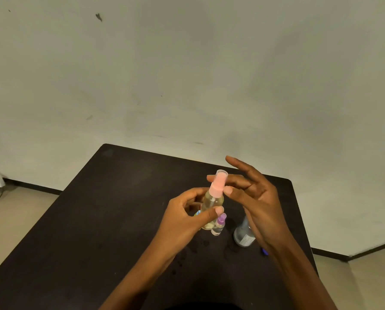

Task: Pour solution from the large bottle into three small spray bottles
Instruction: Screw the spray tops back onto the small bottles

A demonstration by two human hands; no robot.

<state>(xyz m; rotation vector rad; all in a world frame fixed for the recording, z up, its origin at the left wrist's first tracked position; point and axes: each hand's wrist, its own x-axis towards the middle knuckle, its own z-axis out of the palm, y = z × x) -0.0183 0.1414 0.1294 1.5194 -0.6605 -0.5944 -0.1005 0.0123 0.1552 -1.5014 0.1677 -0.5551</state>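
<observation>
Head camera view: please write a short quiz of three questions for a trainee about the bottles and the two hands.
1. True or false: the right hand has its grip on the large bottle.
2. Which colour is the cap of the small bottle that stands on the table? A purple, B green, C black.
3. Which hand holds the body of the pink-capped spray bottle?

Key
1. False. Its thumb and forefinger are at the pink cap. The large bottle stands untouched on the table.
2. A.
3. The left hand.
</observation>
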